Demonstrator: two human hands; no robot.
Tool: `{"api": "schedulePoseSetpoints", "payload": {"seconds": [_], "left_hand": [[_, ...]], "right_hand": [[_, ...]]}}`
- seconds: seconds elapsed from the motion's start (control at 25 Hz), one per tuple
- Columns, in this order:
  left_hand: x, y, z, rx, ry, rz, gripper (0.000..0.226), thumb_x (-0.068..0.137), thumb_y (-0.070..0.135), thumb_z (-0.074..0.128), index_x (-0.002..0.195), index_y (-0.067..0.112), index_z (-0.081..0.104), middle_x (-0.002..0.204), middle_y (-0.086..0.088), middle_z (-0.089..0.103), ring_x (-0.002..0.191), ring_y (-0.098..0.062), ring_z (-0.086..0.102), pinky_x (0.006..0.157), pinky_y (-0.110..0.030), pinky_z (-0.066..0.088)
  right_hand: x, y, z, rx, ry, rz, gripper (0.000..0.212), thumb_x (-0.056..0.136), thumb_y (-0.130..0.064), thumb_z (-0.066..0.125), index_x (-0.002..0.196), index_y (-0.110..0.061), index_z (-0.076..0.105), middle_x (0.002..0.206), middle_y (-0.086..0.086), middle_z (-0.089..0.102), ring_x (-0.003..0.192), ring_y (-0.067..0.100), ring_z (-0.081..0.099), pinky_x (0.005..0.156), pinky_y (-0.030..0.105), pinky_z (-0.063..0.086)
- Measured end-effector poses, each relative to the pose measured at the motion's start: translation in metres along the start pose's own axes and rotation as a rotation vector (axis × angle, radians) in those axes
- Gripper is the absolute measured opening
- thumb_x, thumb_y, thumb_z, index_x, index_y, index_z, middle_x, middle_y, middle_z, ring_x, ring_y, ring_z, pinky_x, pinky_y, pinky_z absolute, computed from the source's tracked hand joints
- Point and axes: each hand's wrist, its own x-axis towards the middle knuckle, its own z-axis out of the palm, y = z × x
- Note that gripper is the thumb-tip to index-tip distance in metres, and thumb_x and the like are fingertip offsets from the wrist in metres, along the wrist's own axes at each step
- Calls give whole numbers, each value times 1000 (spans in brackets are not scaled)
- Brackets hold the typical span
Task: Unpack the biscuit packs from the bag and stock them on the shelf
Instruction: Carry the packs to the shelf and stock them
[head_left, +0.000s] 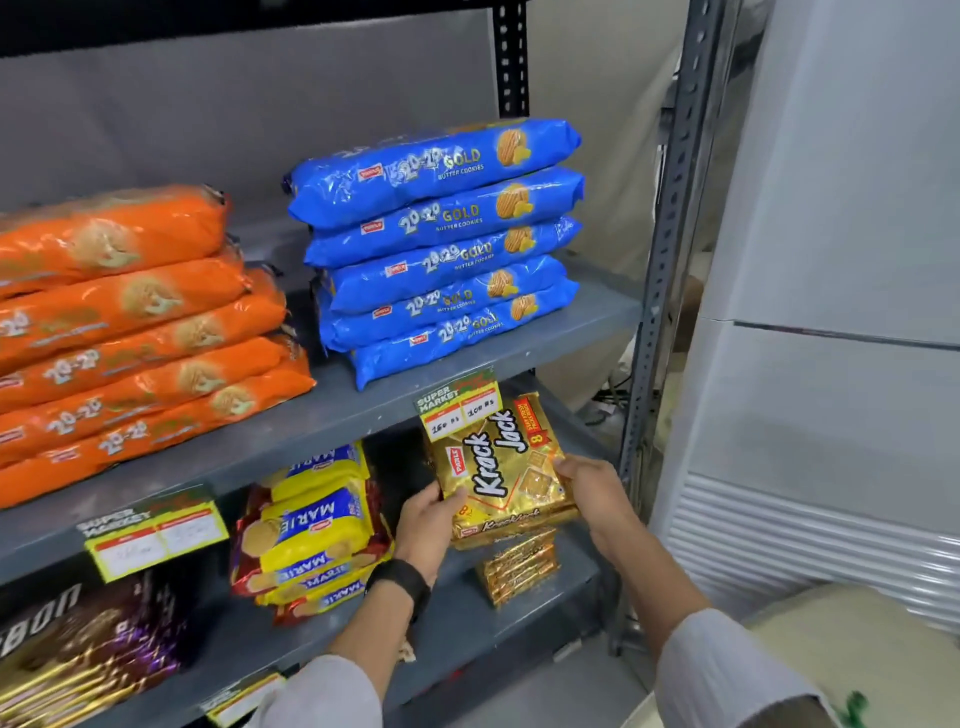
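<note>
A gold Krack Jack biscuit pack (501, 467) is tilted up at the right end of the lower shelf (457, 618). My left hand (423, 525) grips its lower left edge, thumb on the front. My right hand (592, 486) holds its right edge. Under it lies a stack of several more gold Krack Jack packs (519, 569). A pale bag (821, 654) shows at the bottom right corner, beside my right sleeve.
Yellow Marie packs (311, 535) are stacked left of my left hand. Dark Bourbon packs (78, 649) lie at far left. The upper shelf (467, 364) carries blue 20-20 Gold packs (441, 249) and orange 20-20 packs (130, 327). A white cabinet (831, 312) stands right of the rack's post (670, 234).
</note>
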Motion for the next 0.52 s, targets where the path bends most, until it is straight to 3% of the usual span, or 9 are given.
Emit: {"api": "schedulePoseSetpoints", "payload": {"seconds": [0.08,0.2,0.32,0.4,0.52], "left_hand": [[21,6,-2,11,25,-17,18,99,13,61,113,18,71,97,10,73,78,8,69,60,-3,46],[58,14,-12,38,62,-19,36,93,24,68,127,14,67,117,3,72,109,-11,64,89,-22,47],[90,25,-19,148,108,-26,30,95,10,63,124,4,68,109,-3,72,108,-19,67,83,-23,46],[111,31,-20,308,139,-106,32,99,0,50,128,-8,60,127,-20,65,123,-36,60,89,-28,46],[132,30,-23,472,233,-159,40,101,4,48,139,-11,49,148,-28,47,138,-43,45,115,-47,34]], "right_hand": [[14,-4,7,41,6,10,37,81,-37,70,110,-14,77,106,3,78,106,28,71,106,52,49],[17,4,24,154,53,30,44,75,-33,82,115,-15,75,105,-1,78,103,22,72,103,45,52],[17,17,45,260,179,48,31,77,-23,86,106,-15,76,103,-2,77,100,19,71,98,40,53],[15,21,57,345,248,73,31,76,-23,88,105,-18,75,99,-6,74,99,19,70,98,38,51],[15,21,67,332,302,67,45,76,-31,87,116,-16,74,104,-6,75,99,18,70,99,40,52]]}}
